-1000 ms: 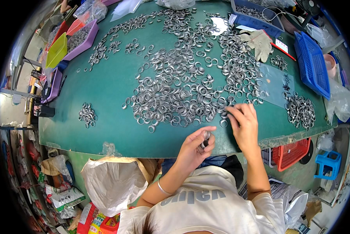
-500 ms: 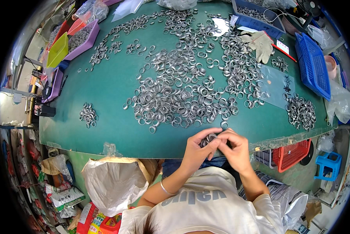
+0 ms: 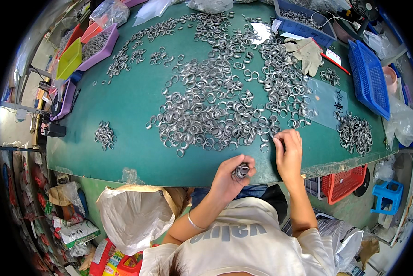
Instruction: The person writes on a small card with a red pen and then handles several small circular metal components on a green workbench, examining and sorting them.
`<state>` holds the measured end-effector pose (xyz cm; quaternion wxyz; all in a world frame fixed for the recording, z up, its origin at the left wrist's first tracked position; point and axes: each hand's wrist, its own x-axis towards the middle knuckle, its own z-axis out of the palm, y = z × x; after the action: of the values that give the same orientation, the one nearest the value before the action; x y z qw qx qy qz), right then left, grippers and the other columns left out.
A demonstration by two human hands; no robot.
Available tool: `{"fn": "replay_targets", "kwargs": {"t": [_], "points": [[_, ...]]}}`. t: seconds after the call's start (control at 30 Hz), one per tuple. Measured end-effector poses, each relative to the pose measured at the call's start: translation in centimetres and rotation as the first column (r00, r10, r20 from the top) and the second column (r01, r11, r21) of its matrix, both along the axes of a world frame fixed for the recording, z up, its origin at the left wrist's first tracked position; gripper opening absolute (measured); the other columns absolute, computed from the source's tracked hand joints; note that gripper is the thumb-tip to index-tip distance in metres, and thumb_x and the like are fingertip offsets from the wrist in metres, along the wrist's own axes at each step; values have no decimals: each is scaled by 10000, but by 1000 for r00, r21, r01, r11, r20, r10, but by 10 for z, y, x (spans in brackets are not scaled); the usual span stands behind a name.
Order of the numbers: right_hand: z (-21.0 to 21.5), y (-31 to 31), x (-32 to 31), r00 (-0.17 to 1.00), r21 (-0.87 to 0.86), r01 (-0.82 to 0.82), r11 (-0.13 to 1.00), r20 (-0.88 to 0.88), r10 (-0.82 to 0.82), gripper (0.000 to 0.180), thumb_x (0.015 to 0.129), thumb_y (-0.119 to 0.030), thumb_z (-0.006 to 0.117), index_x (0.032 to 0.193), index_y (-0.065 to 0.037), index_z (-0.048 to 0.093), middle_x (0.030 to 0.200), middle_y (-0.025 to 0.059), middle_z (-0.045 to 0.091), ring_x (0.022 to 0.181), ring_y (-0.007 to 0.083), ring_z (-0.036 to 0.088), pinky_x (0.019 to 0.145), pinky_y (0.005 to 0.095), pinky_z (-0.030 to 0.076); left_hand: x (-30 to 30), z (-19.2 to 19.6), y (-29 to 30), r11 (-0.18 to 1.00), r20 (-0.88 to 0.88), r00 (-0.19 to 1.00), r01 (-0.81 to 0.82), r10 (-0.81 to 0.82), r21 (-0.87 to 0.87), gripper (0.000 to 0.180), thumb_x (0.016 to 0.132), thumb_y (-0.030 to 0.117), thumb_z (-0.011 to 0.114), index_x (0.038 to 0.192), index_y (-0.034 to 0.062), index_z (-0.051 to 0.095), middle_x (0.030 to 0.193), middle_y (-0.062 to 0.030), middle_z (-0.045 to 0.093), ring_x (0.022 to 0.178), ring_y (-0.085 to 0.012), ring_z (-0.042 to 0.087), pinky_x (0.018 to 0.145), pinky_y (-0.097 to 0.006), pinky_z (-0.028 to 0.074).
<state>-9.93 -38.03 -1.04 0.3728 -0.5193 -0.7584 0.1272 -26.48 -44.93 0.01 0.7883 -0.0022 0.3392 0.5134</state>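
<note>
My left hand point(image 3: 232, 177) is closed round several grey metal rings point(image 3: 240, 172), held together as a small stack above the table's near edge. My right hand point(image 3: 289, 154) reaches to the near right edge of the big spread of loose metal rings point(image 3: 206, 115). Its thumb and fingertips are drawn together beside the outermost rings, and whether a ring sits between them is hidden. One ring point(image 3: 264, 148) lies apart, just left of my right hand.
Smaller ring piles lie on the green table point(image 3: 123, 101) at left point(image 3: 105, 135) and right point(image 3: 355, 133). Around the edges are a blue basket point(image 3: 370, 78), a work glove point(image 3: 308, 54), a purple bin point(image 3: 98, 48) and a blue ring tray point(image 3: 303, 23). A paper sack point(image 3: 135, 216) stands below.
My hands were together at the rings by the table edge. My right hand has parted from the left and moved up and right to the pile; the left keeps the stack.
</note>
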Motion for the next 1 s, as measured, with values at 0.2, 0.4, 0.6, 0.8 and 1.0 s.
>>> {"fn": "replay_targets", "kwargs": {"t": [0.2, 0.4, 0.6, 0.8, 1.0], "points": [[14, -34, 0, 405, -516, -691, 506, -856, -321, 126, 910, -129, 517, 946, -22, 573, 822, -16, 566, 707, 52, 462, 651, 192, 366, 10, 9, 0, 965, -402, 916, 115, -11, 237, 218, 900, 79, 493, 1075, -17, 580, 744, -46, 529, 559, -70, 433, 402, -183, 296], [23, -33, -5, 807, -473, -287, 833, -588, -55, 60, 823, -43, 606, 829, -5, 652, 727, 1, 578, 618, 49, 475, 558, 198, 357, 5, 5, 0, 964, -447, 894, 132, -15, 233, 178, 886, 96, 525, 1003, -16, 599, 689, -52, 547, 469, -54, 391, 389, -185, 271], [8, 3, 2, 991, -34, -111, 993, 68, 113, 154, 708, 14, 641, 855, -30, 637, 834, 104, 545, 767, 279, 538, 621, 334, 434, 0, -3, 1, 994, -66, 998, 10, -3, 110, 170, 872, 98, 546, 977, -21, 608, 750, -86, 566, 521, -88, 438, 436, -177, 307], [-1, -11, 8, 743, -422, -338, 841, -668, -37, 95, 846, -91, 608, 873, 0, 597, 871, 24, 572, 691, 89, 502, 634, 219, 386, 4, 4, 0, 997, -200, 980, 3, 12, 73, 193, 857, 73, 569, 1019, -28, 596, 757, -57, 541, 579, -96, 464, 430, -180, 318], [13, -41, 1, 416, -533, -738, 413, -842, -344, 162, 903, -159, 546, 917, -7, 599, 786, 8, 577, 690, 78, 496, 642, 208, 381, 12, 6, 0, 925, -568, 820, 165, 64, 342, 232, 833, 22, 591, 1061, -20, 579, 715, -21, 527, 510, -66, 432, 395, -184, 287]]}}
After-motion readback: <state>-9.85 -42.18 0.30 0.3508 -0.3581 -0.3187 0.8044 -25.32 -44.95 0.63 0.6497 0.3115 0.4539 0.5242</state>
